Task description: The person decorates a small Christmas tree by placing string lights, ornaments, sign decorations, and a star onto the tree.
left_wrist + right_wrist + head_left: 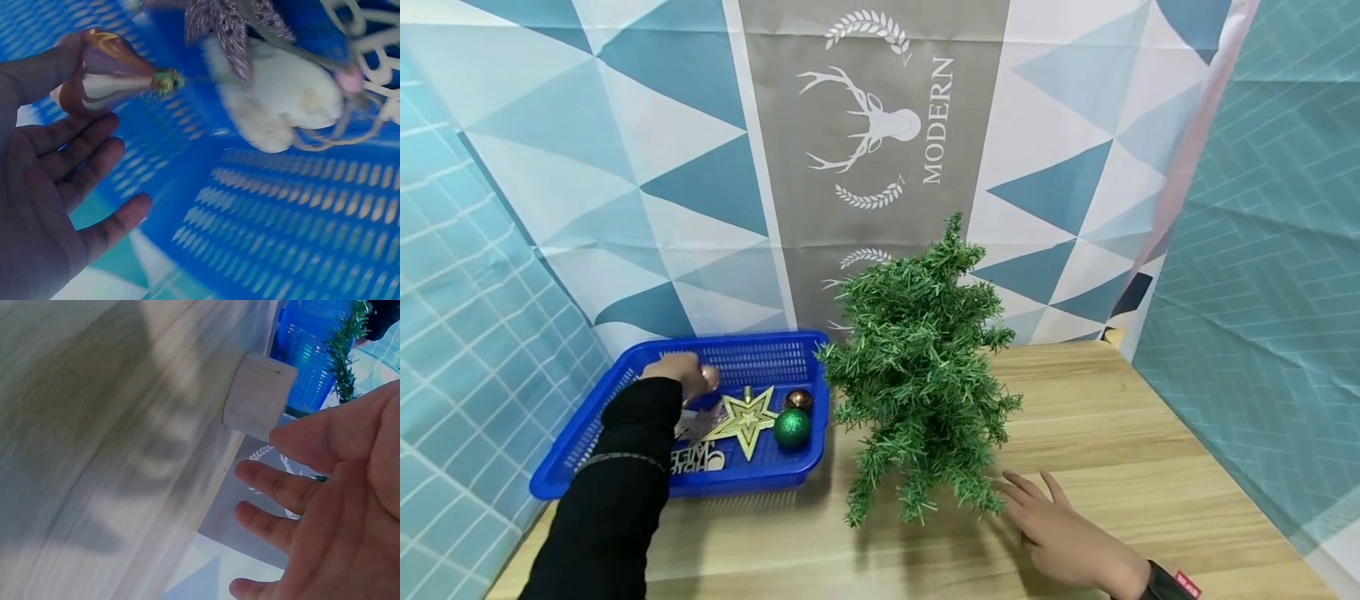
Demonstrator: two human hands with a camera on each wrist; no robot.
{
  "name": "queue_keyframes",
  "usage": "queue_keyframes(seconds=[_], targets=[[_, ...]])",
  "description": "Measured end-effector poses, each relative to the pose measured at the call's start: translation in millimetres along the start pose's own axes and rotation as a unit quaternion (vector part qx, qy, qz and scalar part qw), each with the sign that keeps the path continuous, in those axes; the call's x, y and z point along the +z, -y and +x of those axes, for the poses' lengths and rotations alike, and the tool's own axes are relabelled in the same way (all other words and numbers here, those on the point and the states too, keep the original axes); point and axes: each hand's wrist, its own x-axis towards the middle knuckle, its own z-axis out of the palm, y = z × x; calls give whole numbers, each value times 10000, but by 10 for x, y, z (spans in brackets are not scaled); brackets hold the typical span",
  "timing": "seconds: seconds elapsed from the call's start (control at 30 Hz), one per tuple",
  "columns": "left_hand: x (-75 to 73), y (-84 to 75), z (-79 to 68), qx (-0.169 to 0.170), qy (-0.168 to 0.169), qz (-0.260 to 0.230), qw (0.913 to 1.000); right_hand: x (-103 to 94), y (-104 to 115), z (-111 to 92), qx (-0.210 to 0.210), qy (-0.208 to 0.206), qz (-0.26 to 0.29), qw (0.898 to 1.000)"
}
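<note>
My left hand (672, 365) is inside the blue plastic basket (752, 483) at the left. In the left wrist view it pinches a shiny rose-gold Christmas bauble (109, 78) between thumb and forefinger, its gold cap pointing away; the other fingers lie loose. A small artificial Christmas tree (917, 358) stands mid-table. Beside its lower right branches is my right hand (1052, 529), fingers spread and nothing gripped. The right wrist view shows the thumb and fingers near a pale block (259, 394) at the tree's foot.
The basket also holds a gold star (747, 422), a green glitter ball (792, 427), a small copper ball (799, 400), a lettered ornament (698, 457) and a white plush-like piece (275, 94). Patterned cloth (880, 125) hangs behind the wooden table (1075, 408).
</note>
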Motion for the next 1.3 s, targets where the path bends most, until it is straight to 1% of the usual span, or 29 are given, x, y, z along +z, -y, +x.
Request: queue_keyframes(seconds=[0.1,0.17,0.2,0.27,0.33,0.47,0.6,0.7,0.8,0.93,1.03,1.07,1.17,1.27,1.3], targets=[[-252,-89,-106,505,-137,-198,9984,-34,-29,-14,-17,-97,-7,10000],[-370,-125,-145,825,-343,-242,9957,-71,-46,-14,48,-57,30,10000],[-415,-144,-161,933,-445,-272,9943,-94,-49,-13,61,-31,39,10000],[-471,-165,-179,1038,-604,-385,9920,-135,-43,0,174,56,125,9998],[-496,-171,-196,1030,-709,-444,9912,-157,-32,9,185,74,176,9996],[-475,-135,-242,927,-921,-533,9900,-160,-9,21,177,56,181,9997],[-399,-64,-314,781,-1262,-780,9858,-142,-7,18,165,61,104,9998],[-332,-5,-384,661,-1601,-1054,9792,-121,-11,14,127,90,96,9998],[-261,56,-446,626,-1891,-1341,9707,-101,-9,7,97,170,180,9996],[-188,140,-518,642,-2096,-1724,9603,-77,7,1,61,213,225,9995],[-162,193,-569,595,-2216,-1924,9541,-57,21,3,26,181,193,9996],[-160,208,-584,578,-2242,-1913,9538,-50,23,3,19,174,197,9997],[-168,245,-630,530,-2284,-1720,9568,-39,36,5,14,172,206,9996],[-197,268,-673,544,-2340,-1505,9590,-37,44,5,-23,206,242,9995],[-206,276,-680,554,-2346,-1514,9586,-40,48,4,-34,230,261,9994]])
